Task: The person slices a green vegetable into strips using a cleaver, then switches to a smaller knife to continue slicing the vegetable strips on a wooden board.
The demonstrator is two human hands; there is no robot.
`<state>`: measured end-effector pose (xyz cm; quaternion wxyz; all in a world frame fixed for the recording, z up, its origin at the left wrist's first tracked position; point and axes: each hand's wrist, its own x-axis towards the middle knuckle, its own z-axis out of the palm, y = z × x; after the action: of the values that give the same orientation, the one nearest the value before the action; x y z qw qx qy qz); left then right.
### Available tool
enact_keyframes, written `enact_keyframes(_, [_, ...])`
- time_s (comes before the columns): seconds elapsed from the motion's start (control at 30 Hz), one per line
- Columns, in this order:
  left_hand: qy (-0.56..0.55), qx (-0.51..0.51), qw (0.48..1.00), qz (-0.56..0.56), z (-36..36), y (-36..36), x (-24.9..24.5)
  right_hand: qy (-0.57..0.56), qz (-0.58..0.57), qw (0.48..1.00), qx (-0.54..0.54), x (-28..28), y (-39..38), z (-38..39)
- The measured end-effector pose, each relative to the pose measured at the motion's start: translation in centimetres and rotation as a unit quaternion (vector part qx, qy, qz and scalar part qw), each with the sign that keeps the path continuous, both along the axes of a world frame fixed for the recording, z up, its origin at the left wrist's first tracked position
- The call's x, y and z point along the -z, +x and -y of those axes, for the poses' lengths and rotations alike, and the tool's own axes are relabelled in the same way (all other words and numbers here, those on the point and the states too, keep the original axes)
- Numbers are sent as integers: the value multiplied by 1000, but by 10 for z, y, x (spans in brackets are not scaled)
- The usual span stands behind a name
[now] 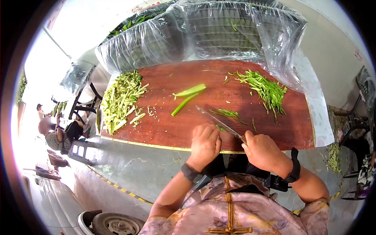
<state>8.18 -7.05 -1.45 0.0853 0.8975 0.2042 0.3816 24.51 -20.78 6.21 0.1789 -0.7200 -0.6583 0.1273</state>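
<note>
My right hand (pixel 263 152) grips the handle of a knife (pixel 219 120), its blade pointing forward and left over the red-brown tabletop (pixel 172 129). My left hand (pixel 205 141) is closed, knuckles up, at the near edge left of the blade. A small strip of green pepper (pixel 221 128) shows between its fingers and the knife; the fingers hide the rest. Just beyond the blade lies a small bunch of thin green shreds (pixel 226 113). Two long green pepper pieces (pixel 190 91) lie farther forward, in the middle of the board.
A pale-green heap of scraps (pixel 122 100) covers the table's left end. Green shreds (pixel 268 92) are piled at the right. Plastic-covered crates (pixel 227 31) stand along the back. A person (pixel 58 135) sits far left, near a stool (pixel 80 152). Scraps (pixel 334 156) lie on the floor.
</note>
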Motion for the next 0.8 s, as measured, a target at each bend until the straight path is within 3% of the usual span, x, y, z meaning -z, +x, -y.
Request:
enact_keyframes(0.1, [-7, 6, 1000, -4, -2, -1, 1, -46, -6, 999, -2, -4, -1, -11])
enact_keyframes(0.37, [-13, 2, 1000, -4, -5, -3, -1, 23, 20, 999, -37, 15, 0, -54])
enact_keyframes(0.8, [-14, -5, 999, -30, -3, 0, -3, -52, 25, 998, -13, -1, 7, -17])
